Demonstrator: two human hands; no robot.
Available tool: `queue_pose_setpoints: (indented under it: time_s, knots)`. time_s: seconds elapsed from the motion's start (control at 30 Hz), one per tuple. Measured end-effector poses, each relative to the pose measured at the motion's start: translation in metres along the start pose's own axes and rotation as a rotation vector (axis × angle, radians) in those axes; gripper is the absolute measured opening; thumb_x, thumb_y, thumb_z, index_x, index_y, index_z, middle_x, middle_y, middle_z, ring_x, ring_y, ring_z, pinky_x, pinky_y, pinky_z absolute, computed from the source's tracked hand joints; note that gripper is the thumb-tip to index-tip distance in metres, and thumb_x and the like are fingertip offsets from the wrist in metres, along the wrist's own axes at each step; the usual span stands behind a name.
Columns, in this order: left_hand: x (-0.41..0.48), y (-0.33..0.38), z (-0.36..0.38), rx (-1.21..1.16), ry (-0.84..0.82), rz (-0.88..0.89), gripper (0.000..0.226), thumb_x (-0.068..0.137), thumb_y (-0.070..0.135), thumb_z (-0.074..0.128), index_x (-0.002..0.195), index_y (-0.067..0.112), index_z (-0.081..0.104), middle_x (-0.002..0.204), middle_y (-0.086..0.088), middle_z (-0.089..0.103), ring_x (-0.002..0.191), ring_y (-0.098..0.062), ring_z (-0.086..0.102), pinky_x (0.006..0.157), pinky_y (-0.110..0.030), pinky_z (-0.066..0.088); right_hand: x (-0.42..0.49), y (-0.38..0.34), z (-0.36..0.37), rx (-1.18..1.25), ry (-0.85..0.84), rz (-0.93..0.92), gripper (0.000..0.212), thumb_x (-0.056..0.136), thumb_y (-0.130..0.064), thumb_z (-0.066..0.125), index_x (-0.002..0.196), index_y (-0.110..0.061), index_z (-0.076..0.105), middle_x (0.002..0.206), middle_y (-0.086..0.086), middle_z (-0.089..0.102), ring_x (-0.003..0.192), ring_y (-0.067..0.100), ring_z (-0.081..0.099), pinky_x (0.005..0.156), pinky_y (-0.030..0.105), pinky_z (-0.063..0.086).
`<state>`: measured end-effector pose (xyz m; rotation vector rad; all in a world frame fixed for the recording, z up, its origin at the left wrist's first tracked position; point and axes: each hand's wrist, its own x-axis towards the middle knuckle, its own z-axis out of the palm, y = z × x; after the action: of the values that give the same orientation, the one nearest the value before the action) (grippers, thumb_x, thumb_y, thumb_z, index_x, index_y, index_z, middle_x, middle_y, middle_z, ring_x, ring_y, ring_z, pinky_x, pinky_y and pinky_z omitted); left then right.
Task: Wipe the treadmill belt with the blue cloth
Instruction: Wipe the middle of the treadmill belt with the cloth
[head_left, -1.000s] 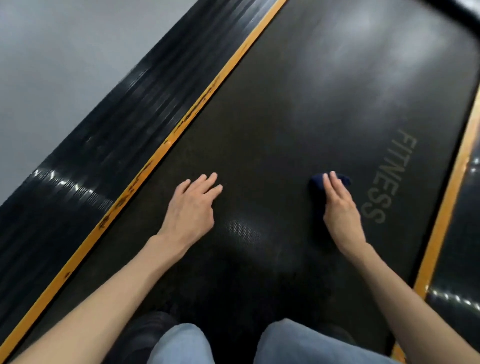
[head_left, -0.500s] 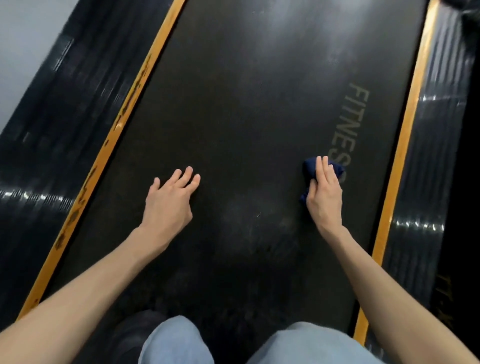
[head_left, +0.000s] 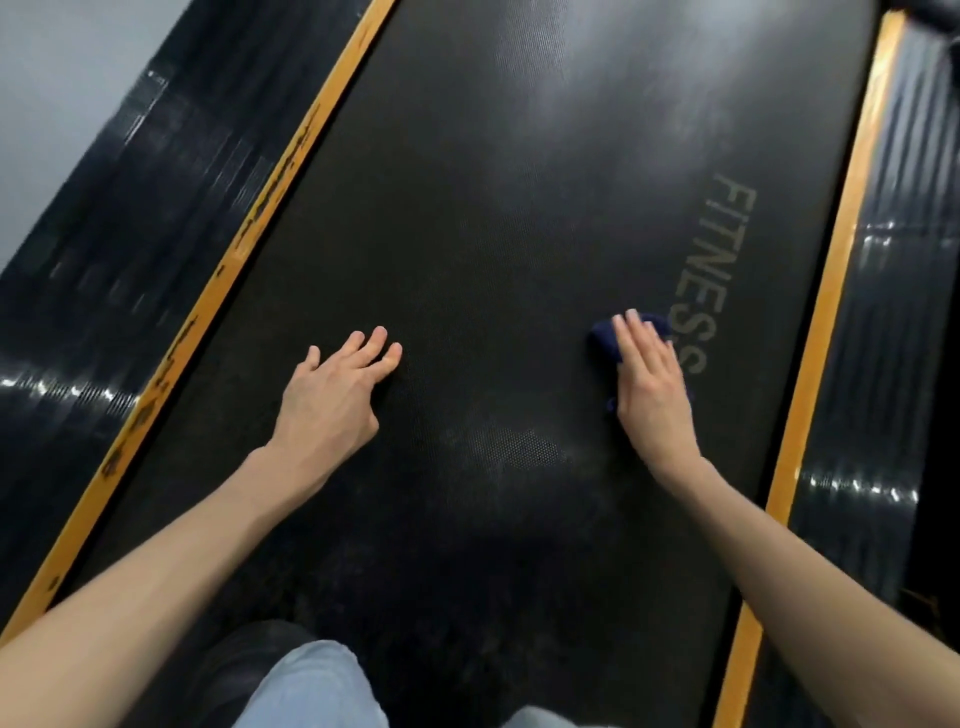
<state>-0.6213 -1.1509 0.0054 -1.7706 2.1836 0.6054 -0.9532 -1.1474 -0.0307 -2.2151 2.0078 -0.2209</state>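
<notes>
Cloth (head_left: 604, 336): dark blue, soft and bunched, lying on the belt under the right hand, with a lump showing at the fingertips and a scrap by the thumb side.
Right hand (head_left: 652, 387): fingers straight and together, pressing flat on the cloth rather than gripping it; it sits at 3 o'clock from the left hand.
Left hand (head_left: 332, 400): fingers stretched out and slightly spread, palm resting bare on the belt as a prop, holding nothing.
Change: a second ago the cloth sat clear of the lettering (head_left: 714, 270); now it reaches the last S, so the stroke has slid toward 3 o'clock. The left hand has kept its place.
Meaning: my guess is that wiping is under way, with the middle band covered and the long stretch toward 12 o'clock still to do.
Belt (head_left: 493, 234): matte black rubber with fine dimpled grain, flat and long, greyish haze toward 12 o'clock.
Strips (head_left: 249, 244): orange, narrow, scuffed black, edging the belt at 9 and 3 o'clock.
Rails (head_left: 130, 260): glossy black, ribbed lengthwise, catching light.
Knees (head_left: 311, 691): pale denim at 6 o'clock.
</notes>
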Motion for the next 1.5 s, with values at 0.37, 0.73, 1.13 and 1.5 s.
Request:
queue_pose_setpoints:
  time_s: [0.37, 0.73, 1.13, 1.5]
  knots:
    - [-0.003, -0.01, -0.006, -0.093, -0.083, 0.094, 0.083, 0.086, 0.003, 0.049, 0.149, 0.028, 0.002, 0.157, 0.007, -0.006, 0.145, -0.013, -0.004, 0.116, -0.043, 0.006, 0.002, 0.003, 0.01, 0.023, 0.077, 0.095, 0.052, 0.093, -0.005, 0.042, 0.144, -0.009, 0.033, 0.15, 0.009, 0.032, 0.141, 0.021, 0.024, 0.118, 0.033, 0.013]
    - [-0.009, -0.02, -0.005, -0.121, 0.179, 0.005, 0.064, 0.083, -0.002, 0.049, 0.143, 0.018, 0.037, 0.152, 0.003, 0.027, 0.14, -0.012, 0.027, 0.116, -0.036, 0.013, -0.064, -0.136, 0.044, 0.208, 0.044, -0.197, 0.055, 0.081, -0.009, 0.041, 0.135, -0.015, 0.05, 0.143, 0.002, 0.045, 0.134, 0.02, 0.039, 0.112, 0.035, 0.023]
    - [-0.051, -0.055, 0.001, 0.162, 0.219, -0.141, 0.056, 0.079, 0.014, 0.058, 0.135, 0.013, 0.048, 0.134, -0.005, 0.052, 0.118, -0.023, 0.054, 0.115, -0.051, 0.011, 0.034, -0.063, 0.028, 0.095, 0.044, -0.094, 0.062, 0.084, 0.002, 0.053, 0.143, -0.013, 0.036, 0.15, 0.008, 0.033, 0.139, 0.026, 0.028, 0.116, 0.039, 0.018]
    - [-0.068, -0.071, -0.004, 0.117, -0.287, -0.097, 0.111, 0.076, 0.051, 0.067, 0.146, 0.029, -0.016, 0.154, 0.009, -0.018, 0.144, -0.01, 0.0, 0.116, -0.046, -0.002, 0.025, -0.043, 0.017, 0.137, -0.046, -0.208, 0.052, 0.094, -0.008, 0.048, 0.144, -0.016, 0.033, 0.152, 0.005, 0.028, 0.142, 0.019, 0.02, 0.117, 0.03, 0.011]
